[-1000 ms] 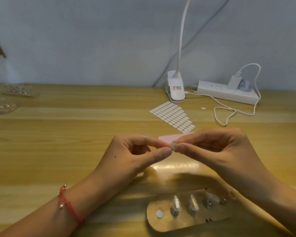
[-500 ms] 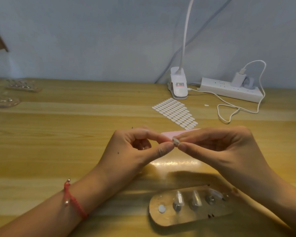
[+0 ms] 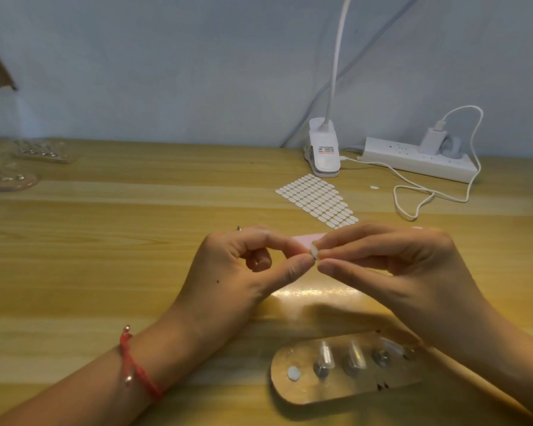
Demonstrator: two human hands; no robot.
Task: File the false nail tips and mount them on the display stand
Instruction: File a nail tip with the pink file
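**Q:** What was the state of each hand?

**A:** The left hand [image 3: 243,269] pinched a small clear nail tip [image 3: 314,251] between thumb and forefinger. The right hand [image 3: 397,272] met it from the opposite side, thumb and forefinger closed on the same tip. Both were raised above the table [image 3: 105,272].

**Q:** Where was the file?

**A:** A pink file [image 3: 303,239] showed just behind the fingertips. Whether either hand held it could not be determined.

**Q:** And the display stand?

**A:** The display stand [image 3: 305,395] lay flat near the front edge, below the right wrist. Three mounted tips [image 3: 325,356] stood on its pegs. A white adhesive dot [image 3: 293,373] occupied the leftmost position.

**Q:** Other items?

**A:** A sheet of adhesive tabs [image 3: 317,199] lay beyond the hands, with a clip lamp [image 3: 323,152] and a power strip [image 3: 419,159] against the wall.
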